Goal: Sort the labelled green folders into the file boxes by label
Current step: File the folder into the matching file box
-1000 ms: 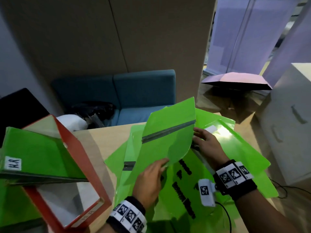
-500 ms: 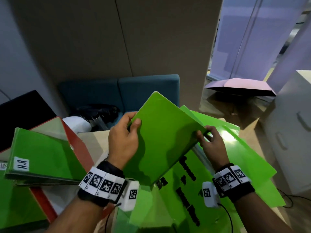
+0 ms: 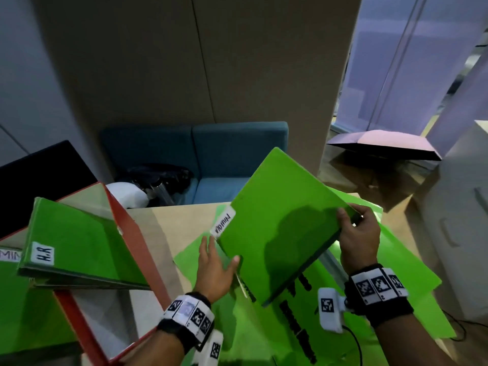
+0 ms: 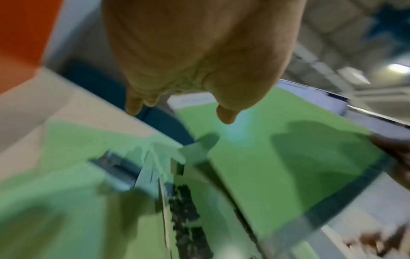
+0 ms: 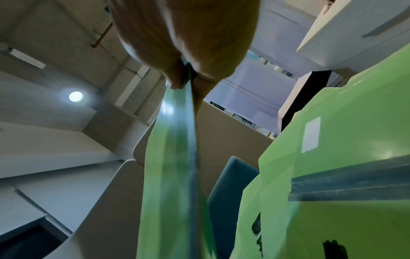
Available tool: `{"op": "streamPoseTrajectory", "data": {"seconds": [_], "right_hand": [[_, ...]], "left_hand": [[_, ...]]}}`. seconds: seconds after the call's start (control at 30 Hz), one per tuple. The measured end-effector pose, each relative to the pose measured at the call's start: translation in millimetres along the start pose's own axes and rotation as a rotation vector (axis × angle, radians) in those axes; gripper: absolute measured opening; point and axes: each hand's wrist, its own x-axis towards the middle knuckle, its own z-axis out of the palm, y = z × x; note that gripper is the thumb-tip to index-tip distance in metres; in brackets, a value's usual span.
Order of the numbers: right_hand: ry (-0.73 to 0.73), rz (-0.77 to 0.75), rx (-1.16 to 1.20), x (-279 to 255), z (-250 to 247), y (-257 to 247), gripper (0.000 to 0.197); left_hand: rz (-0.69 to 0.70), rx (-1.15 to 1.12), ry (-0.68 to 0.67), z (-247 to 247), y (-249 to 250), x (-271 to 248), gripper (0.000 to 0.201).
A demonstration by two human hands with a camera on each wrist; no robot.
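A closed green folder [image 3: 277,223] with a white label [image 3: 224,223] on its left corner is held tilted above the table. My right hand [image 3: 356,233] pinches its right corner, thumb on top; the right wrist view shows the folder's edge [image 5: 177,157] clamped between thumb and fingers. My left hand [image 3: 215,262] is flat with straight fingers at the folder's lower left edge, beside the label; whether it touches is unclear. Under them lie more green folders [image 3: 330,307], spread open with black lettering. At the left a red file box [image 3: 137,247] holds a green folder [image 3: 79,241] labelled "H.R".
The wooden table [image 3: 169,220] ends at a blue sofa [image 3: 211,154] with dark bags behind it. A white drawer cabinet [image 3: 459,220] stands at the right, an open pink umbrella [image 3: 383,143] beyond it. Another green folder [image 3: 10,286] shows at the far left edge.
My left hand let go of the folder's top left corner and dropped to its lower left edge, fingers straight. The folder's labelled corner came into view. The right hand kept its pinch.
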Motion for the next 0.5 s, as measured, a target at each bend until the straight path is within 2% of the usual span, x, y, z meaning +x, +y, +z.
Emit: {"op": "streamPoseTrajectory", "data": {"seconds": [0.03,0.1,0.17,0.23,0.27,0.33,0.4,0.5], "right_hand": [[0.022,0.014,0.020,1.5,-2.1,1.9,0.019],[0.057,0.042,0.078,2.2,-6.2,1.7,0.027],[0.063,0.057,0.123,1.8,-7.3,4.2,0.034],[0.049,0.094,0.122,0.0,-4.4,7.6,0.035],[0.045,0.120,0.123,-1.0,-2.6,10.7,0.035],[0.038,0.187,0.094,-3.6,1.8,16.6,0.038],[-0.001,0.262,0.038,-7.5,6.7,21.8,0.050],[-0.187,0.423,0.009,-23.5,22.3,26.4,0.059]], "left_hand": [[-0.123,-0.073,-0.066,1.9,-5.4,-2.7,0.088],[-0.262,-0.273,-0.196,1.8,-10.1,-6.3,0.089],[-0.295,-0.465,-0.284,-3.5,-4.8,-9.8,0.072],[-0.221,-0.544,-0.289,-11.3,4.3,-10.6,0.051],[-0.169,-0.536,-0.238,-15.3,8.2,-9.9,0.049],[-0.101,-0.566,-0.045,-26.8,13.6,-7.2,0.055],[-0.040,-0.683,0.124,-44.8,25.1,-8.7,0.063],[0.138,-0.770,0.243,-76.4,46.3,-17.5,0.060]]}}
